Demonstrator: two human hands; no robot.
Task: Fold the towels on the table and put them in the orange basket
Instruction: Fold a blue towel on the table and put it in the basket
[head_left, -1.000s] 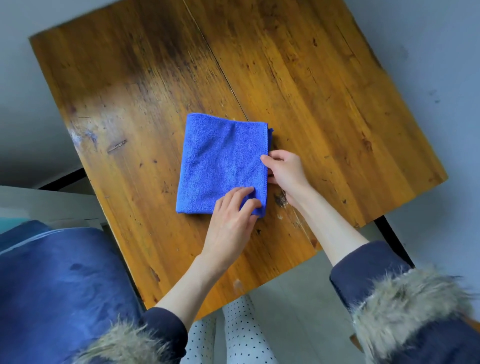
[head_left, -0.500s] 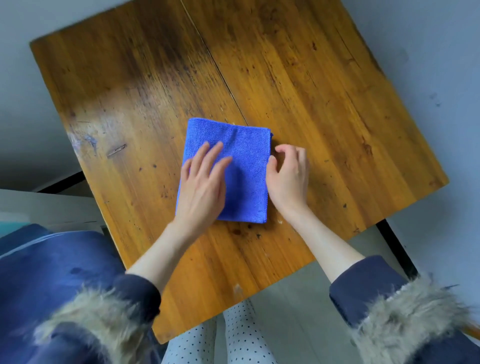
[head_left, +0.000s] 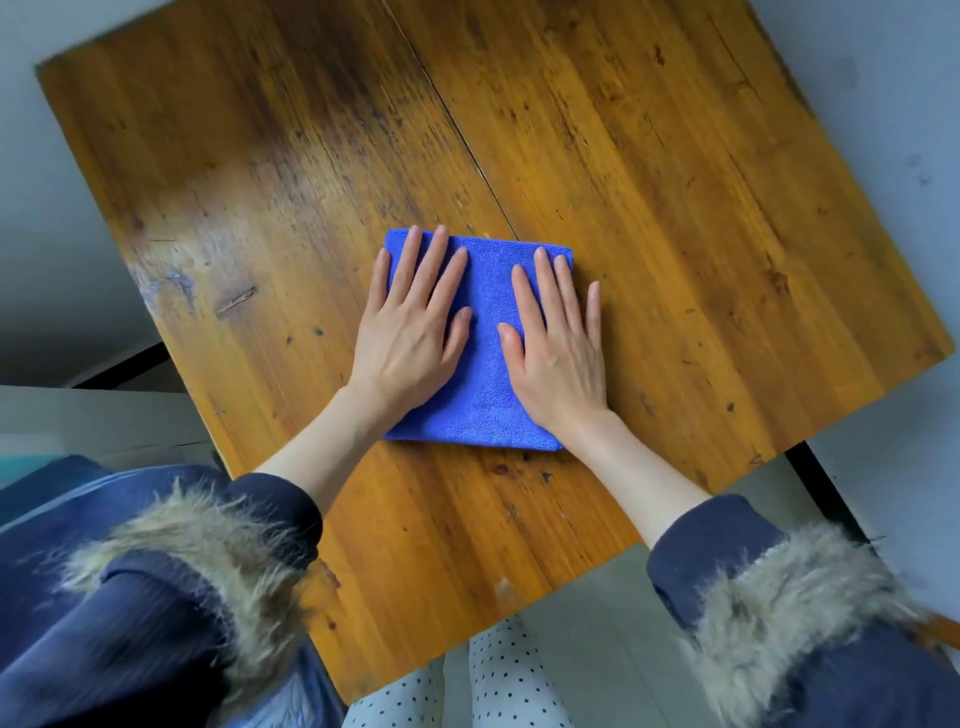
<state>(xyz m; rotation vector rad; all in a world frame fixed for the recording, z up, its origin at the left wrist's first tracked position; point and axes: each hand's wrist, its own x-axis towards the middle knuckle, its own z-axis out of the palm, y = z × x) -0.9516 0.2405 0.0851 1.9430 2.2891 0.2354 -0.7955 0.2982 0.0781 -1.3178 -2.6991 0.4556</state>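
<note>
One blue towel (head_left: 485, 364), folded into a compact rectangle, lies flat near the middle of the wooden table (head_left: 675, 208). My left hand (head_left: 410, 332) rests palm down on the towel's left half, fingers spread. My right hand (head_left: 558, 343) lies palm down on its right half, fingers spread, the little finger reaching past the towel's right edge onto the wood. Neither hand grips the cloth. The orange basket is out of view.
The table's near edge runs diagonally from lower left to right, above my dotted trousers (head_left: 498, 686). Grey floor (head_left: 883, 104) lies to the right and far left. A black table frame bar (head_left: 826, 493) shows at the right corner.
My left hand slid from the towel's near right corner to its left half. My right hand moved from beside the right edge onto the towel. Both now lie flat.
</note>
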